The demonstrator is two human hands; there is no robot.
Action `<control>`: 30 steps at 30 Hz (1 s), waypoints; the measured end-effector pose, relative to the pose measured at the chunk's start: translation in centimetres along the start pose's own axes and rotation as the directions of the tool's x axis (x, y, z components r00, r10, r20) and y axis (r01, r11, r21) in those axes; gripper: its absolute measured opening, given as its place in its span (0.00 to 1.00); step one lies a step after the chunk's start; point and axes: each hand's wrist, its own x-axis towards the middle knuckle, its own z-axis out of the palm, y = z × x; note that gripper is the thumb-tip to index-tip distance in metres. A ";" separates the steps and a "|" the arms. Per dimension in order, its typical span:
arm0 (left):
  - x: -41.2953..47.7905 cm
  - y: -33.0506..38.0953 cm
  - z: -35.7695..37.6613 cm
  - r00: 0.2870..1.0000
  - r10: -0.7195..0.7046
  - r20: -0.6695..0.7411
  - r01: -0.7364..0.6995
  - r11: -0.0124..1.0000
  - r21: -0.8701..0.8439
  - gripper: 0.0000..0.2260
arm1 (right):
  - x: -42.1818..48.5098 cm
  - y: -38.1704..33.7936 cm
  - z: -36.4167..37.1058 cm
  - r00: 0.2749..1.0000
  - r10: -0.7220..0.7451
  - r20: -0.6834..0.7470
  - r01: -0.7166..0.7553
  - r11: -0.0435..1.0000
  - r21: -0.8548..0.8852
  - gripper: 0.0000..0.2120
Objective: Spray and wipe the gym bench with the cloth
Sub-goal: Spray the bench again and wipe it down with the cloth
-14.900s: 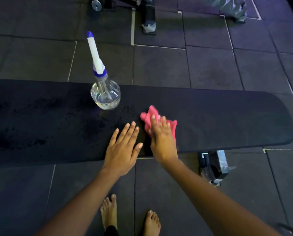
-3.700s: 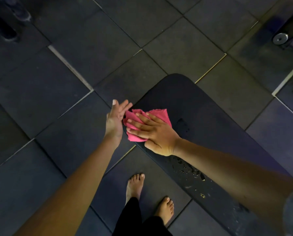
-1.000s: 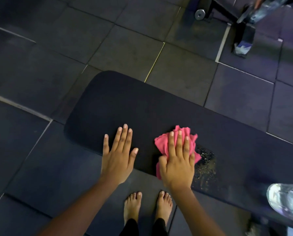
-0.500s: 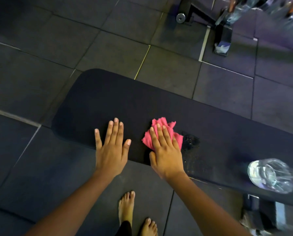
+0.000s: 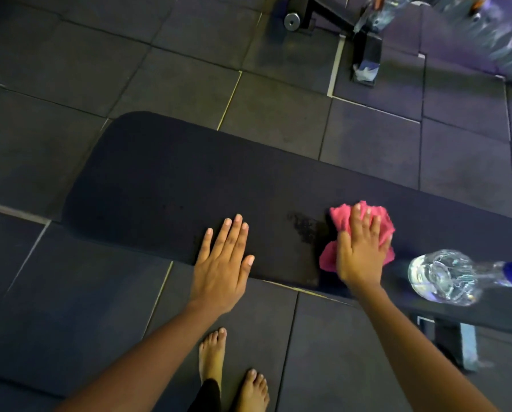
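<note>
The black padded gym bench [image 5: 165,185] runs from centre left to the right edge. My right hand [image 5: 360,251] lies flat on the crumpled pink cloth [image 5: 342,221], pressing it onto the pad near the front edge. A wet patch [image 5: 303,226] shows just left of the cloth. My left hand [image 5: 223,263] rests flat on the bench's front edge, fingers together, holding nothing. The clear spray bottle [image 5: 445,276] with a blue collar stands on the bench right of the cloth; its top runs out of frame.
Dark rubber floor tiles [image 5: 55,292] surround the bench. My bare feet [image 5: 234,373] stand just in front of it. A bench leg [image 5: 454,343] shows under the right part. A black machine frame [image 5: 364,46] stands at the back right.
My right hand has slid the pink cloth to the right along the bench, towards the spray bottle, uncovering a wet patch. My left hand stays flat at the front edge.
</note>
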 end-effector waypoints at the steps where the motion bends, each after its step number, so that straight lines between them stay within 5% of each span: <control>1: 0.0 0.0 0.0 1.000 0.003 0.001 -0.003 1.000 0.001 0.26 | -0.1 0.2 0.7 0.999 0.013 0.039 -0.009 0.995 -0.100 0.33; 5: 0.1 -0.1 0.2 1.000 0.009 0.006 -0.009 1.000 -0.002 0.26 | -1.0 -0.8 1.5 0.997 0.062 0.035 -0.058 0.993 -0.099 0.35; 16: 0.2 0.2 0.0 1.000 0.001 0.014 -0.001 1.000 -0.008 0.26 | 1.5 -9.0 4.2 0.977 -0.157 0.141 0.149 0.987 0.063 0.36; 23: 0.2 0.6 -1.4 0.998 0.002 0.063 -0.003 1.000 0.020 0.26 | -2.4 -5.2 1.8 0.794 -0.510 0.332 0.528 0.849 0.042 0.34; 26: 0.1 0.5 -1.4 0.998 0.007 0.063 -0.009 0.999 0.039 0.26 | -4.6 -1.2 0.3 0.856 -0.452 0.251 0.479 0.876 -0.059 0.36; 30: 0.1 0.3 -0.9 0.998 0.002 0.057 -0.004 0.999 0.040 0.26 | -3.1 -1.2 0.6 0.975 -0.200 0.098 0.205 0.977 -0.048 0.33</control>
